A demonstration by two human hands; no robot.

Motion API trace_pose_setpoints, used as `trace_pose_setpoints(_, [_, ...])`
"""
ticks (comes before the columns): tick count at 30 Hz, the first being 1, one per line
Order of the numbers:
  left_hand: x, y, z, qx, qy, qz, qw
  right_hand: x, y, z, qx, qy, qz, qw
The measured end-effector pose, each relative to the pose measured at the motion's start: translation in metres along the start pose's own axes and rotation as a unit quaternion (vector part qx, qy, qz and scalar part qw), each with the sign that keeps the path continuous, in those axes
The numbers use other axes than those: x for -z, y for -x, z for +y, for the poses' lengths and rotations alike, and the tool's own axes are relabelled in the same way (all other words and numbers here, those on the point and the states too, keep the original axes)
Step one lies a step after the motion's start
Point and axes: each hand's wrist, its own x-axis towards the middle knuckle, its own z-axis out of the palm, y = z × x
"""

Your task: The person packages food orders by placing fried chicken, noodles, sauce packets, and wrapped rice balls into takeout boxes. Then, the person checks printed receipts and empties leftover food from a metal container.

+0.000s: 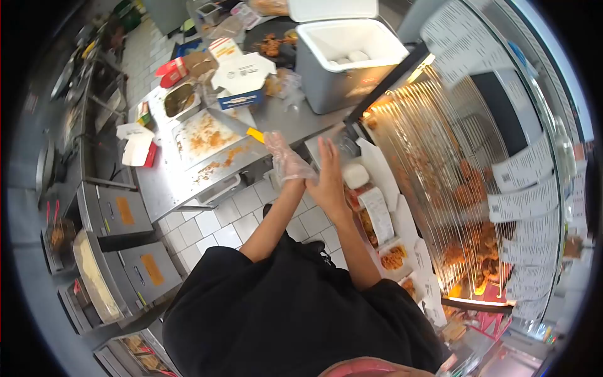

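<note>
My left hand (289, 158) wears a clear plastic glove. Its fingers are stretched out, with their tips next to the yellow handle of a knife (255, 134); I see no grip around the handle. The knife blade lies over a white cutting board (184, 141) strewn with orange-brown crumbs. Bare and open, my right hand (328, 176) has its fingers extended upward and its thumb side by the left wrist, at the glove's cuff. Behind the board stand an open blue-and-white carton (242, 99) and a metal container (183, 100) of dark food.
To the right, a lit glass warming cabinet (433, 157) has wire racks of fried food and hanging paper receipts (522, 200). Open food boxes (394, 256) line its near side. A grey insulated box (342, 78) stands on the steel counter. Drawers (147, 270) are at the left.
</note>
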Motion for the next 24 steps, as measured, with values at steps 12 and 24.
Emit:
trace_pose_setpoints(12, [0.090,-0.021,0.013,0.150,0.042,-0.224,0.962,-0.152,-0.047,0.035,-0.199,-0.149,0.000,0.969])
trace_pose_setpoints(24, [0.346,-0.035,0.017,0.130,-0.126,-0.438,0.880,-0.309,-0.100,0.169,-0.289,-0.094,0.264,0.915])
